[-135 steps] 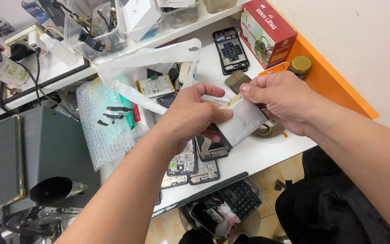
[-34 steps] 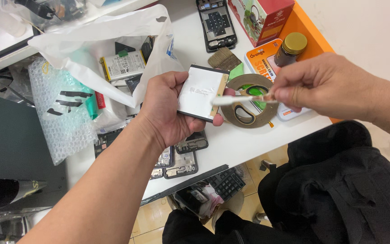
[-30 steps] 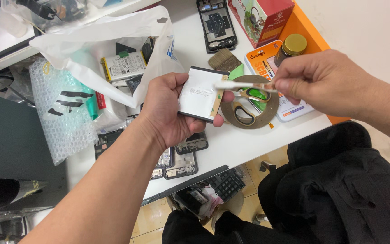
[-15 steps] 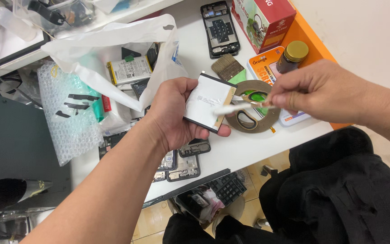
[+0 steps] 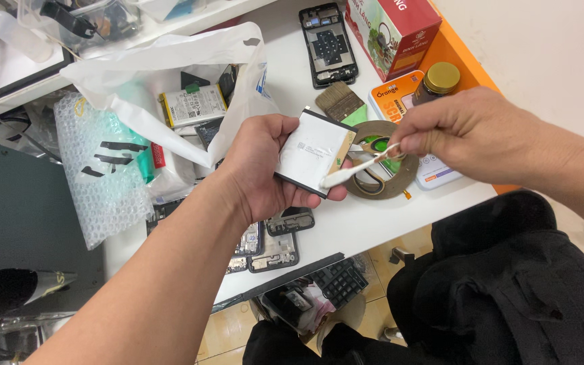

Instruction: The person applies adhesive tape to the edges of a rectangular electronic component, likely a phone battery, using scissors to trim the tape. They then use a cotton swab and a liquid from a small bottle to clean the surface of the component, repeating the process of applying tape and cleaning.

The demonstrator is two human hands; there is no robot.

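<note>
- The left hand (image 5: 265,169) is wrapped around a flat, white rectangular battery pack with a dark edge (image 5: 312,150); the thumb lies along its near edge and the fingers sit behind it, so that its white face is tilted up toward the camera above the tabletop.
- The right hand (image 5: 471,132) pinches a thin white plastic strip (image 5: 356,169) between thumb and forefinger. The far end of the strip touches the lower right corner of the battery pack.
- Just behind the strip, a brown ring-shaped roll of tape (image 5: 400,179) lies flat on the white tabletop (image 5: 366,226), with something green showing inside its hole.
- Beside the roll are a small wooden-handled brush with dark bristles (image 5: 339,101) and an orange-and-white printed card (image 5: 400,91).
- A small dark glass jar with a gold lid (image 5: 439,80) stands on the orange strip at the right edge of the tabletop, near a red-and-green cardboard box (image 5: 390,30).
- A black phone frame (image 5: 327,44) lies farther back.
- To the left, a white plastic bag (image 5: 170,74) lies open with another battery inside, next to a sheet of clear bubble wrap (image 5: 99,176).
- Below the left hand, several small phone parts (image 5: 272,240) lie at the near edge of the tabletop.
</note>
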